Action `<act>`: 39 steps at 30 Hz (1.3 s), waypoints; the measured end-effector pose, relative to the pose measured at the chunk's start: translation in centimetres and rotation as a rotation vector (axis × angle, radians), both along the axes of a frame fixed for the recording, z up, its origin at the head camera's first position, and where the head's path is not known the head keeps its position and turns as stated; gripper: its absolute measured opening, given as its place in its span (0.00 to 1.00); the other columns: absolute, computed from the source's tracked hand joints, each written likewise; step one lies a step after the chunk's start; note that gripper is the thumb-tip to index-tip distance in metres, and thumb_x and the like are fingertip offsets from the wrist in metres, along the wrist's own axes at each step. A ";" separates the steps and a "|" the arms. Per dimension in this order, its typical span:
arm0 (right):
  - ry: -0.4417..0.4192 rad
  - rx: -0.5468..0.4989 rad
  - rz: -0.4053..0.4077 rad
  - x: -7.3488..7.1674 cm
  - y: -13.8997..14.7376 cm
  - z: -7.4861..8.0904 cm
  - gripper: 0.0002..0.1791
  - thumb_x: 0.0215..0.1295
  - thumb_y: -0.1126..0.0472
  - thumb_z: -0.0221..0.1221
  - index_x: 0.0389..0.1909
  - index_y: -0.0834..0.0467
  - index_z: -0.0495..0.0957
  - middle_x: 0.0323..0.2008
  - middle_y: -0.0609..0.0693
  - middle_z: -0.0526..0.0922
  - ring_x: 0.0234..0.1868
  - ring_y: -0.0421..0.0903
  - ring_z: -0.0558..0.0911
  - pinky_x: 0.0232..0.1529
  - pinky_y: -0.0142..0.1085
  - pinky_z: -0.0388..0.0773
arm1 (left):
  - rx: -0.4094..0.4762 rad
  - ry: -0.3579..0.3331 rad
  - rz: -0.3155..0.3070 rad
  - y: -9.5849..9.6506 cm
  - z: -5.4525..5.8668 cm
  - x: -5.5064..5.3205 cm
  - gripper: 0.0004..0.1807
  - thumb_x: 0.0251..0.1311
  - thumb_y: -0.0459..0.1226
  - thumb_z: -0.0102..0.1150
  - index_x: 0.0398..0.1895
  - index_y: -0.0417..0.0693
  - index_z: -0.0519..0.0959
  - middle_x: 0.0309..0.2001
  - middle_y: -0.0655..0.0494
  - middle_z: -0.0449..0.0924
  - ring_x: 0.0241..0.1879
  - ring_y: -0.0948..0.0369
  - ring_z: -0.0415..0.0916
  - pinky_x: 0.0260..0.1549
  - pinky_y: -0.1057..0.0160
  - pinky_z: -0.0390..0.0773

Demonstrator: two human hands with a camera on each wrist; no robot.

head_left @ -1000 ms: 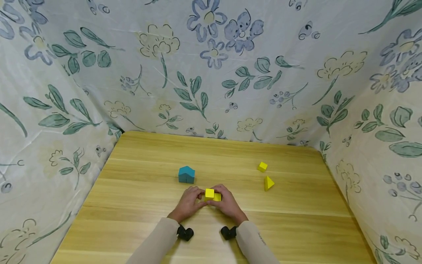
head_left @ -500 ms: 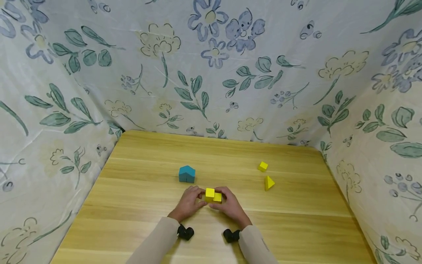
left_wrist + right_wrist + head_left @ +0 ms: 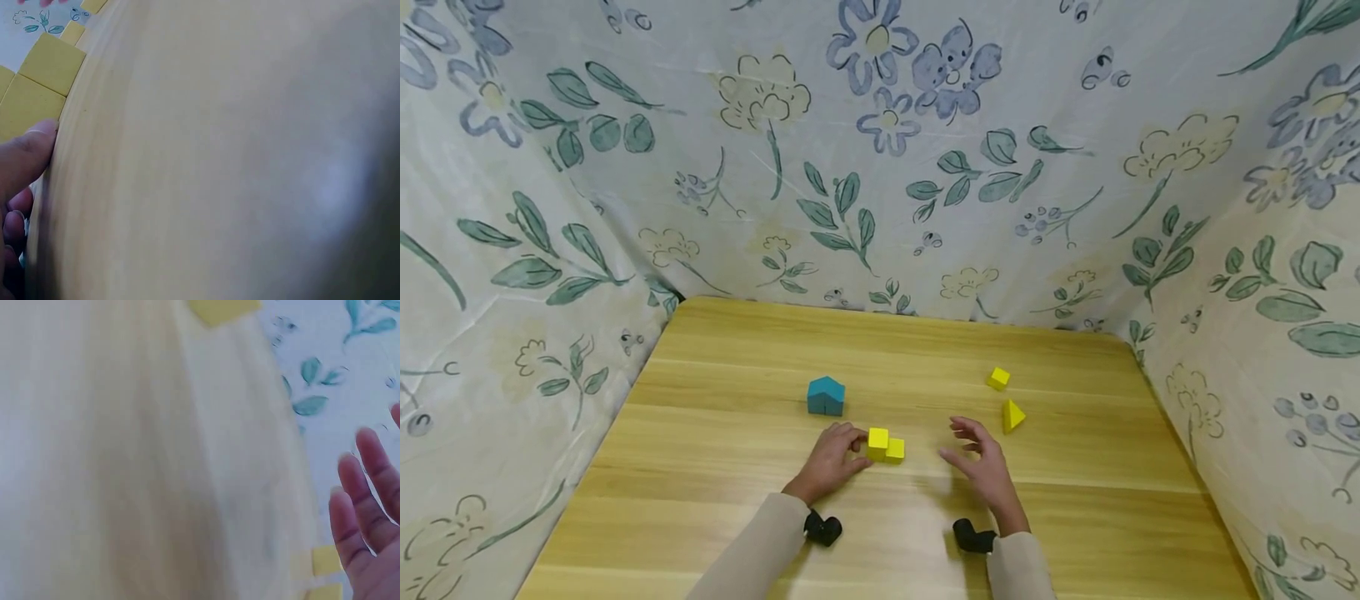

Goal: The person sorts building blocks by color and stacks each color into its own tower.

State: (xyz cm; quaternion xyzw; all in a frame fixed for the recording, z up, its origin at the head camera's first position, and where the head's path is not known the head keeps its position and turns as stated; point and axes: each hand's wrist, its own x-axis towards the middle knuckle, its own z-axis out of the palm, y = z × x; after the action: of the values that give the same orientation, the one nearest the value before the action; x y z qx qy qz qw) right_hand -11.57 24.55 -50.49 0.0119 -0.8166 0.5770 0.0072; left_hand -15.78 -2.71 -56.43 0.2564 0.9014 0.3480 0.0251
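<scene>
Two yellow cubes (image 3: 877, 444) stand one on the other, with a third yellow block (image 3: 895, 451) against their right side. My left hand (image 3: 831, 461) holds the lower cube (image 3: 31, 106) from the left, thumb near its front and fingers curled behind. My right hand (image 3: 981, 467) is off to the right of these blocks, fingers spread and loosely bent, holding nothing. Beyond it lie a yellow triangular block (image 3: 1012, 417) and a small yellow block (image 3: 998, 378).
A blue house-shaped pair of blocks (image 3: 826, 397), with a seam down its front, stands behind my left hand. The wooden table (image 3: 737, 350) is enclosed by floral cloth (image 3: 850, 242) at the back and both sides.
My right hand has let go of the right-hand yellow block and moved right, its fingers opening. My left hand and the yellow blocks have stayed in place.
</scene>
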 end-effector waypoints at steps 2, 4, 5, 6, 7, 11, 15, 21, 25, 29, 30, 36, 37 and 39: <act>0.040 0.023 -0.073 -0.4 1.2 -0.4 0.28 0.60 0.64 0.66 0.60 0.67 0.70 0.56 0.66 0.73 0.56 0.61 0.70 0.54 0.49 0.66 | 0.004 0.004 -0.003 0.0 -0.1 0.0 0.18 0.58 0.43 0.67 0.48 0.43 0.78 0.32 0.64 0.67 0.36 0.63 0.62 0.41 0.61 0.65; 0.071 0.035 -0.146 -0.8 2.2 -0.4 0.28 0.60 0.63 0.66 0.59 0.67 0.71 0.55 0.65 0.73 0.54 0.59 0.69 0.53 0.46 0.65 | 0.008 0.008 -0.002 0.0 -0.1 0.0 0.18 0.58 0.43 0.67 0.48 0.44 0.78 0.32 0.65 0.67 0.36 0.64 0.62 0.41 0.61 0.65; 0.084 0.035 -0.183 -1.1 2.7 -0.3 0.27 0.59 0.63 0.66 0.58 0.67 0.71 0.55 0.65 0.73 0.54 0.58 0.69 0.53 0.45 0.64 | 0.006 0.010 -0.001 0.0 -0.1 0.1 0.18 0.58 0.43 0.67 0.48 0.44 0.78 0.32 0.65 0.67 0.36 0.64 0.62 0.41 0.61 0.65; 0.095 0.034 -0.216 -1.4 3.2 -0.3 0.27 0.59 0.63 0.67 0.58 0.67 0.71 0.55 0.65 0.73 0.54 0.58 0.69 0.53 0.45 0.63 | 0.006 0.010 0.000 0.0 -0.2 0.1 0.18 0.58 0.43 0.67 0.48 0.44 0.78 0.32 0.65 0.67 0.36 0.64 0.62 0.41 0.62 0.65; 0.102 0.035 -0.251 -1.7 3.6 -0.2 0.27 0.59 0.63 0.67 0.58 0.67 0.71 0.55 0.64 0.72 0.54 0.57 0.68 0.53 0.45 0.62 | 0.005 0.012 -0.001 0.0 -0.2 0.1 0.18 0.58 0.43 0.67 0.48 0.44 0.78 0.32 0.65 0.67 0.36 0.64 0.62 0.41 0.62 0.65; 0.104 0.070 -0.349 -3.0 5.1 -0.1 0.26 0.60 0.62 0.66 0.57 0.66 0.72 0.56 0.63 0.71 0.55 0.58 0.67 0.53 0.47 0.60 | 0.011 0.012 -0.005 0.0 -0.1 0.2 0.19 0.58 0.43 0.67 0.48 0.43 0.78 0.32 0.65 0.67 0.36 0.64 0.62 0.41 0.61 0.65; 0.087 0.149 -0.367 -4.7 6.4 -0.3 0.26 0.63 0.59 0.64 0.59 0.65 0.72 0.58 0.62 0.68 0.57 0.60 0.66 0.56 0.51 0.59 | 0.010 0.015 -0.003 0.0 -0.2 0.1 0.18 0.58 0.43 0.67 0.47 0.43 0.78 0.31 0.65 0.67 0.35 0.64 0.62 0.41 0.60 0.65; 0.026 0.237 -0.352 -7.2 7.9 -0.1 0.26 0.65 0.60 0.62 0.62 0.64 0.70 0.59 0.64 0.66 0.60 0.63 0.63 0.60 0.56 0.59 | 0.007 0.014 -0.003 0.0 -0.2 0.1 0.18 0.58 0.43 0.67 0.48 0.43 0.78 0.32 0.64 0.68 0.36 0.64 0.62 0.41 0.60 0.65; -0.041 0.264 -0.326 -8.7 8.7 0.3 0.29 0.65 0.59 0.62 0.64 0.63 0.68 0.63 0.65 0.63 0.61 0.63 0.62 0.61 0.57 0.60 | 0.002 0.012 -0.002 0.0 0.0 0.2 0.18 0.58 0.43 0.67 0.48 0.43 0.78 0.32 0.65 0.68 0.36 0.64 0.62 0.41 0.60 0.66; -0.105 0.303 -0.265 -9.8 9.2 0.5 0.32 0.65 0.57 0.62 0.67 0.64 0.65 0.65 0.68 0.60 0.62 0.65 0.61 0.61 0.58 0.59 | -0.001 0.014 0.001 -0.1 -0.1 0.1 0.18 0.58 0.43 0.67 0.48 0.44 0.78 0.32 0.65 0.68 0.36 0.64 0.62 0.42 0.59 0.66; -0.127 0.306 -0.255 -10.0 9.3 0.4 0.32 0.66 0.57 0.62 0.67 0.64 0.64 0.65 0.68 0.59 0.63 0.65 0.60 0.61 0.58 0.60 | 0.001 0.013 0.000 -0.1 -0.1 0.1 0.18 0.58 0.43 0.67 0.48 0.44 0.78 0.32 0.65 0.68 0.36 0.64 0.62 0.42 0.59 0.66; -0.221 0.291 -0.213 -10.8 9.7 -0.1 0.35 0.66 0.57 0.61 0.70 0.64 0.60 0.65 0.71 0.57 0.63 0.67 0.59 0.61 0.59 0.60 | 0.010 0.025 -0.003 -0.1 -0.1 0.1 0.18 0.58 0.43 0.66 0.48 0.44 0.78 0.32 0.65 0.68 0.36 0.64 0.62 0.42 0.59 0.66; -0.232 0.283 -0.210 -10.9 9.7 -0.3 0.35 0.66 0.58 0.60 0.70 0.64 0.59 0.65 0.71 0.56 0.63 0.67 0.60 0.61 0.59 0.60 | 0.011 0.029 -0.002 -0.1 -0.1 0.1 0.18 0.58 0.43 0.67 0.48 0.44 0.78 0.32 0.65 0.68 0.36 0.64 0.63 0.42 0.59 0.66; -0.253 0.265 -0.208 -11.0 9.8 -0.5 0.36 0.67 0.58 0.60 0.71 0.64 0.58 0.65 0.72 0.56 0.63 0.67 0.60 0.61 0.59 0.61 | 0.015 0.033 -0.004 -0.1 -0.2 0.1 0.18 0.58 0.43 0.67 0.48 0.44 0.78 0.32 0.65 0.68 0.36 0.64 0.63 0.42 0.59 0.66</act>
State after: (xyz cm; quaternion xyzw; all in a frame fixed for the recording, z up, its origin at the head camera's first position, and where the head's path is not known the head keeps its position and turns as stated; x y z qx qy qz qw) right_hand -22.60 34.38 -51.03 -0.1443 -0.8766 0.4577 -0.0372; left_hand -15.73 -2.79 -56.58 0.2640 0.8986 0.3504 0.0087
